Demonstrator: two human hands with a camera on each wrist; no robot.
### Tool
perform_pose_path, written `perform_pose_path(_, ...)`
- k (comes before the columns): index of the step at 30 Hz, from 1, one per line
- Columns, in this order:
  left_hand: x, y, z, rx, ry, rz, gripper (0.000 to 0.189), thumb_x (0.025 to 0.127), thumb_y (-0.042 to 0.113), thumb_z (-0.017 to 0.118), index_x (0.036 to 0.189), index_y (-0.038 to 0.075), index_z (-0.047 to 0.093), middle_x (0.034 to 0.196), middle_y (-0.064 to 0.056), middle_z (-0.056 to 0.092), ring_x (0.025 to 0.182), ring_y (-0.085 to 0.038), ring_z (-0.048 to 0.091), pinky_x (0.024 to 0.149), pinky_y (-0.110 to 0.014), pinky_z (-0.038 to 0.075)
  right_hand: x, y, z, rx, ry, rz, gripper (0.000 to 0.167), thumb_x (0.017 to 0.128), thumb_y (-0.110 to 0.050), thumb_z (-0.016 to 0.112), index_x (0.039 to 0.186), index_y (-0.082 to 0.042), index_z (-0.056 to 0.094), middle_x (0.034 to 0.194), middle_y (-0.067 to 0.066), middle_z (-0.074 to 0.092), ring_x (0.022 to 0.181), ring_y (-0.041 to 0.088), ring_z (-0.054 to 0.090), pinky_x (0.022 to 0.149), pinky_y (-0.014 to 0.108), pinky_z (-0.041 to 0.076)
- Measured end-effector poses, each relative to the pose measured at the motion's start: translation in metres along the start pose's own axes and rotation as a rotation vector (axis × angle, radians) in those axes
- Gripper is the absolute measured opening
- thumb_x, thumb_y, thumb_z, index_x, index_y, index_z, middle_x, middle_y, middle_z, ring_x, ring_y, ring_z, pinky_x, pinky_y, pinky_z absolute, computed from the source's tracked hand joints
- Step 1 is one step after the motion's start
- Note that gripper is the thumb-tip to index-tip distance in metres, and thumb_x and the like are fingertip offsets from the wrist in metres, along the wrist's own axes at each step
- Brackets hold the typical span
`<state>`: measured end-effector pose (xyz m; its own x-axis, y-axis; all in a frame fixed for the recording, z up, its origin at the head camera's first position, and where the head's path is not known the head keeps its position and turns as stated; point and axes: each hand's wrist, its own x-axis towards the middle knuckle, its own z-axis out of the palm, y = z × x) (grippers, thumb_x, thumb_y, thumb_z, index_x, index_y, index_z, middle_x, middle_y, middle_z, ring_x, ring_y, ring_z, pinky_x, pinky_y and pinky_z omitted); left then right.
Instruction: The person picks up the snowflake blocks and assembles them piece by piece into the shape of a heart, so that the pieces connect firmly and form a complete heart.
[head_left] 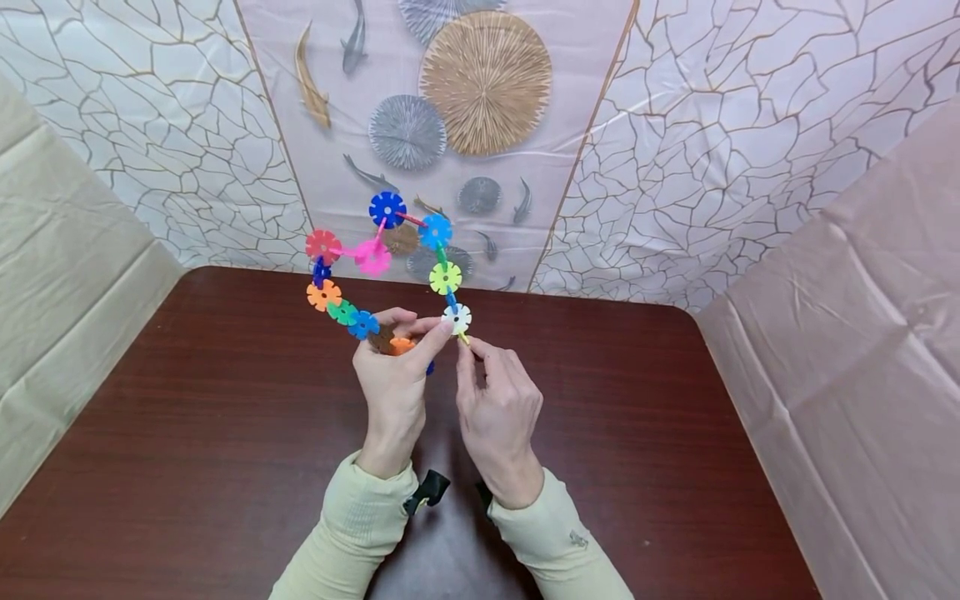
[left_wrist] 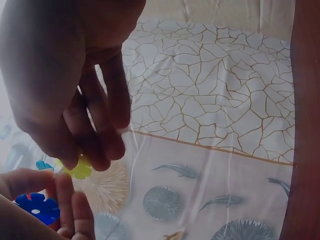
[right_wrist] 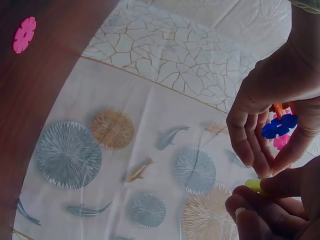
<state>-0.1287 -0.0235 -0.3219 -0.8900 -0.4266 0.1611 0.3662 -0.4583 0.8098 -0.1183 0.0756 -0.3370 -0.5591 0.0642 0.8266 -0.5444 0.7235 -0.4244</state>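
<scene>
A chain of notched plastic discs [head_left: 387,209] curves up from my hands in a tall loop, in many colours. With thumb and fingers, my left hand [head_left: 392,392] pinches the chain at its white disc [head_left: 457,320]. My right hand [head_left: 501,396] pinches a yellow disc [right_wrist: 253,186], whose far edge meets the white one's lower edge. The other end of the chain passes behind the left hand, where an orange disc [head_left: 402,345] shows. A blue disc [left_wrist: 37,210] lies inside the left hand's curl. Fingers partly cover both joined discs.
A brown table [head_left: 225,433] spreads beneath my hands. Patterned cloth [head_left: 637,217] stands behind it, with plain beige cloth [head_left: 832,333] along the sides. In the right wrist view a pink disc [right_wrist: 24,35] appears against the table. Black straps [head_left: 427,493] sit at the cuffs.
</scene>
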Motion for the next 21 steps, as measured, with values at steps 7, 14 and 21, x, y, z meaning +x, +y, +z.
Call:
perform_pose_path(7,0.001,-0.001,-0.001,0.025,-0.028,0.018,0.038,0.074,-0.007,0.080,0.103,-0.003,0.057,0.084,-0.007,0.073,0.082,-0.026,0.068,0.077,-0.036,0.058,0.002,0.002,-0.001,0.088,0.001,-0.076,0.014,0.085,-0.003,0.072,0.099,0.001,0.071,0.080,0.009,0.069,0.066,0.021,0.062,0.055,0.029,0.053)
perform_pose_path(14,0.005,-0.002,-0.003,0.044,-0.046,-0.022,0.038,0.074,-0.008,0.079,0.105,-0.001,0.057,0.084,-0.007,0.073,0.083,-0.025,0.069,0.072,-0.032,0.059,0.004,0.007,-0.001,0.117,-0.006,-0.115,0.013,0.087,-0.006,0.071,0.098,0.002,0.072,0.081,0.008,0.069,0.068,0.019,0.061,0.057,0.027,0.052)
perform_pose_path(21,0.008,0.000,-0.007,0.055,-0.067,-0.040,0.036,0.075,-0.006,0.079,0.103,0.002,0.058,0.085,-0.007,0.073,0.083,-0.024,0.069,0.074,-0.034,0.059,0.003,0.013,-0.001,0.218,-0.033,-0.060,0.019,0.083,-0.010,0.077,0.099,-0.001,0.074,0.085,0.006,0.071,0.073,0.016,0.063,0.064,0.023,0.055)
